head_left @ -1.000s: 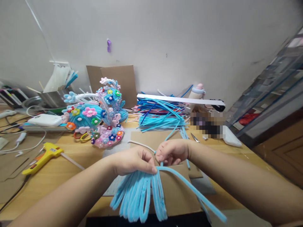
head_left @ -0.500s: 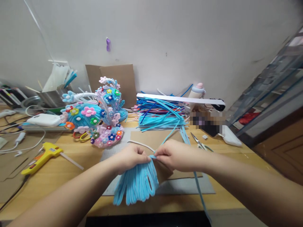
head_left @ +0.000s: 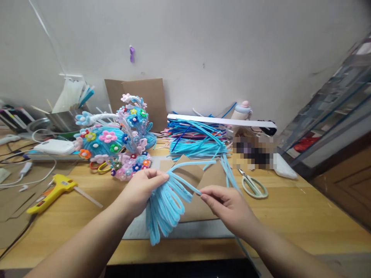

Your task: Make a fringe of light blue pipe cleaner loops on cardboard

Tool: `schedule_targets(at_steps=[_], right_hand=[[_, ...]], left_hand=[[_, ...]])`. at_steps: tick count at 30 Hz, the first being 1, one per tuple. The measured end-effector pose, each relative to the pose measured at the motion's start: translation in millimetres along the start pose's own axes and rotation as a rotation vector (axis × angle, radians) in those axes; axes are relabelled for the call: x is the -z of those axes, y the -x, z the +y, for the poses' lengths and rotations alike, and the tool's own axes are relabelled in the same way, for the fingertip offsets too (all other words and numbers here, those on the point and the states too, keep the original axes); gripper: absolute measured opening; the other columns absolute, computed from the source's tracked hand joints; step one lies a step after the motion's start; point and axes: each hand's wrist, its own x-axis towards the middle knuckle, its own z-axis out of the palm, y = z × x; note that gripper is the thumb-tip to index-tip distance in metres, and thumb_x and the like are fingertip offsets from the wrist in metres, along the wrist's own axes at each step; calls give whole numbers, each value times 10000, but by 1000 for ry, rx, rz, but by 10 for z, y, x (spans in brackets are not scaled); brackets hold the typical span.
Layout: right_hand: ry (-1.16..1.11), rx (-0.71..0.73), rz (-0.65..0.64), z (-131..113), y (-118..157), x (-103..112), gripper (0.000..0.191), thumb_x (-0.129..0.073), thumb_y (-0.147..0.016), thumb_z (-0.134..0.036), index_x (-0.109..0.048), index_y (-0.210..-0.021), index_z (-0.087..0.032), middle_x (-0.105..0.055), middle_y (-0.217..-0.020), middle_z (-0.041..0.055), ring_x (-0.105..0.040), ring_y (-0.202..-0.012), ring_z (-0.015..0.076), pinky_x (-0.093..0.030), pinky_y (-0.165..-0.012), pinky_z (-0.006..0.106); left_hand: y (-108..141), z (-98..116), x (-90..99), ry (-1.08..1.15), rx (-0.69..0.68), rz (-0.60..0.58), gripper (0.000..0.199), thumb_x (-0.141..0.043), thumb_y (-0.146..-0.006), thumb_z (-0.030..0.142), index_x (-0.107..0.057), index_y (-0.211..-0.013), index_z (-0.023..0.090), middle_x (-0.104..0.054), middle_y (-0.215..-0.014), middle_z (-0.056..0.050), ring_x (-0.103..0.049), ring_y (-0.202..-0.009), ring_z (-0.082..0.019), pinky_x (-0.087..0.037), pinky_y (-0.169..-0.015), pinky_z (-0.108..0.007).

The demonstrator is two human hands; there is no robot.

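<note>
Above the middle of the table, my left hand (head_left: 145, 189) is closed round the gathered top of a bunch of looped light-blue pipe cleaners (head_left: 165, 210). The loops fan out downward and to the right from its fingers. One loose strand sticks out from the top toward the right. My right hand (head_left: 227, 206) is closed too, its thumb and forefinger pinching the end of another light-blue pipe cleaner (head_left: 187, 183) that runs back to the bunch. Below both hands lies a piece of brown cardboard (head_left: 199, 210) on a grey mat (head_left: 162, 229).
Green-handled scissors (head_left: 254, 187) lie right of the cardboard. Behind is a pile of blue pipe cleaners (head_left: 197, 148) under a white strip (head_left: 220, 121). Flower-covered pipe-cleaner baskets (head_left: 100, 141) stand left, and a yellow glue gun (head_left: 53, 193) lies nearer me, its cord trailing.
My right hand has moved right and down, drawing a strand out from the bunch. My left hand has shifted slightly left and up, turning the bunch. The scissors' handles are now uncovered.
</note>
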Motion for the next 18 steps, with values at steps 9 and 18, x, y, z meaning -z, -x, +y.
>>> schedule_targets(at_steps=[9,18], right_hand=[[-456,-274,-208,66,43,-92,344,-571,-795,-440,-662,-853,-114,-362,-488,-62,-307,-458,61,-239,-444,202],[-518,-419,-840,274,-261,-23,236,-685,-655,-316,-556,-637,-118,-520,-580,-27,-417,-489,49,-310,-457,175]], left_hand=[[10,110,63,33,13,-38,287,-741,-634,342,-557,-602,125,-591,-533,2,-501,-450,-80,-368,-448,-181],[77,159,120,-107,-5,-380,265,-720,-668,313,-551,-578,128,-571,-613,2,-489,-549,-89,-366,-510,-193]])
